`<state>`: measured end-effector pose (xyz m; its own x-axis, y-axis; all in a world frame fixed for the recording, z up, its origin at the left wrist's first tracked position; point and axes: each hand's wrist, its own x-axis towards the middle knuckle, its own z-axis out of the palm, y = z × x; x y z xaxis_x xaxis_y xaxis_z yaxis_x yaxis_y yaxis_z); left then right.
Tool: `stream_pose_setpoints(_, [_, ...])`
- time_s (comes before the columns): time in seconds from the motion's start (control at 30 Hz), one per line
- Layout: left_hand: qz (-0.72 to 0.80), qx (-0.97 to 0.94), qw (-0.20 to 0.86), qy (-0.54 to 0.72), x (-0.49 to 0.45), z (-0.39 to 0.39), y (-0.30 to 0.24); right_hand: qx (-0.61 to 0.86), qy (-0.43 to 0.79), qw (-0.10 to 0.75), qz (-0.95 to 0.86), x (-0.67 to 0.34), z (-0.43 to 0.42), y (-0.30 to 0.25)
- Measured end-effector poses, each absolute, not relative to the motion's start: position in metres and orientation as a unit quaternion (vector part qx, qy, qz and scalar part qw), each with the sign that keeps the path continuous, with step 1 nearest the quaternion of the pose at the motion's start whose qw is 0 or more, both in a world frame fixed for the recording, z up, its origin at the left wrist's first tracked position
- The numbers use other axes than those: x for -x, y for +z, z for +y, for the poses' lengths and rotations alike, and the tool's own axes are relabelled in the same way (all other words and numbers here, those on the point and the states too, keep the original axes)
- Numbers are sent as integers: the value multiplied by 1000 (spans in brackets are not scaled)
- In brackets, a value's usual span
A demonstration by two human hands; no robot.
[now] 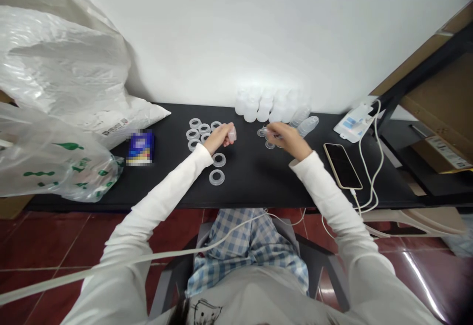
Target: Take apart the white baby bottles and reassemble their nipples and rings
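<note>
My left hand (220,138) is closed around a small translucent plastic piece (232,133), cap-like in shape, above the desk. Around and under that hand lie several translucent plastic rings (217,177), some partly hidden by it. My right hand (285,137) is curled over a few small clear discs (270,144) on the desk, its fingertips pinched beside another disc. What, if anything, sits between those fingertips is too small to make out. Just behind my right hand are clear rounded covers (307,125), nested and lying on their side.
White translucent bottles (264,105) stand in a group by the wall. At right, a phone (342,165) is plugged into a white cable, with a white packet (354,123) behind it. Large plastic bags (62,63) and a blue packet (140,147) occupy the left of the black desk (254,182).
</note>
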<state>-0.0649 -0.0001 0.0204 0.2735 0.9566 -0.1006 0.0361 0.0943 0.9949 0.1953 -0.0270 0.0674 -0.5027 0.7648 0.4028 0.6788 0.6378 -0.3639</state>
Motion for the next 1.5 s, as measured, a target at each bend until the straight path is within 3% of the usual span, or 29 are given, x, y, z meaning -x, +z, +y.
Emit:
stream_pose_setpoints(0.17, [457,-657,461,383,99,-13,7,598,3,228,-769,-273,-44,78])
stream_pose_setpoints(0.3, [471,-767,310,306,102,-24,6,685,-55,111,-717,-299,-53,64])
stream_pose_setpoints(0.43, [488,-823,166,240,102,-25,7,702,-85,9,-707,-293,-51,47])
stream_pose_setpoints(0.6, [485,-848,47,211,112,-27,7,689,-77,-32,-720,-281,-49,40])
stream_pose_setpoints(0.73, [442,-861,27,249,117,-54,12,704,-111,7,-701,-272,-61,50])
stream_pose_setpoints(0.83, [359,-907,53,214,113,-80,12,703,-142,72,-693,-257,-75,62])
stream_pose_setpoints(0.93, [345,-920,61,175,108,-88,6,659,-98,117,-736,-235,-81,69])
stream_pose_setpoints(1.1, [394,-903,43,166,116,-62,0,560,29,37,-827,-205,-73,61])
stream_pose_setpoints(1.27, [415,-892,37,174,131,-35,1,562,17,-44,-826,-188,-65,52])
stream_pose_setpoints(1.5, [409,-898,-3,166,118,-29,14,542,-9,-45,-839,-160,-53,44])
